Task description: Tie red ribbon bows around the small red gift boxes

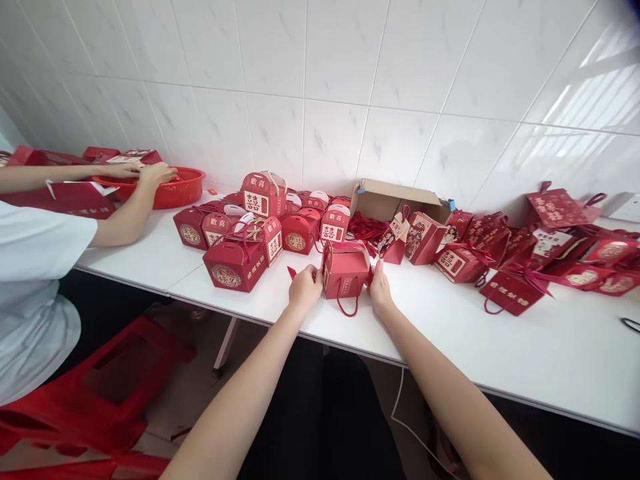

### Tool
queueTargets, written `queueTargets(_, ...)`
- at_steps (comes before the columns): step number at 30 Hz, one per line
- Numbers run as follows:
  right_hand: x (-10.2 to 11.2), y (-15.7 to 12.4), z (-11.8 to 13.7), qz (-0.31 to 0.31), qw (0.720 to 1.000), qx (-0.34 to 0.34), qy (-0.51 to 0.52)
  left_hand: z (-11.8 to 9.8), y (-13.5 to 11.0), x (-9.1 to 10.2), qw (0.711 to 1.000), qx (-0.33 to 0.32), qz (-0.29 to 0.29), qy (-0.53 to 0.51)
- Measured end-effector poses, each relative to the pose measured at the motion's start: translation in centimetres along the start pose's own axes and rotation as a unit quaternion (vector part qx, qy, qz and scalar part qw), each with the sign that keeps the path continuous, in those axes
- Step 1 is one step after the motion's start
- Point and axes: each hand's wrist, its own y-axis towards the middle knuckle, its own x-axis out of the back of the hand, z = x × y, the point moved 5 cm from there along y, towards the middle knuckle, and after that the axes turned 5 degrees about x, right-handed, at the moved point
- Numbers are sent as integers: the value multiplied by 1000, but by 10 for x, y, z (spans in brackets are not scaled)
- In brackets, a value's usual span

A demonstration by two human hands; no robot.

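A small red gift box (345, 269) with a red cord handle stands on the white table (525, 353) in front of me. My left hand (305, 287) is at its left side, fingers pinched on a red ribbon end. My right hand (380, 288) presses against the box's right side, fingers closed on a ribbon there. Behind the box, a cluster of finished red boxes (260, 227) with gold emblems sits at centre-left.
An open cardboard box (395, 198) with red ribbons lies against the tiled wall. Flat red bags (515, 290) are heaped at the right. A co-worker in a white shirt (35, 293) reaches into a red basin (175, 187) at the left. A red stool (100, 387) stands below.
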Motion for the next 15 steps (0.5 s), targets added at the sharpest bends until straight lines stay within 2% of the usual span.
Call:
queueTargets(3, 8, 4, -11, -85, 996, -31, 8, 1, 2, -1, 1000, 1, -12, 8)
queueTargets(7, 18, 7, -23, -136, 990, -42, -4, 5, 5, 1, 999, -6, -34, -3)
queueTargets(11, 27, 7, -38, -131, 989, -70, -27, 9, 7, 2, 999, -7, -53, -13)
queueTargets(15, 24, 10, -49, -89, 991, -96, -42, 10, 10, 1, 998, -14, -55, -17)
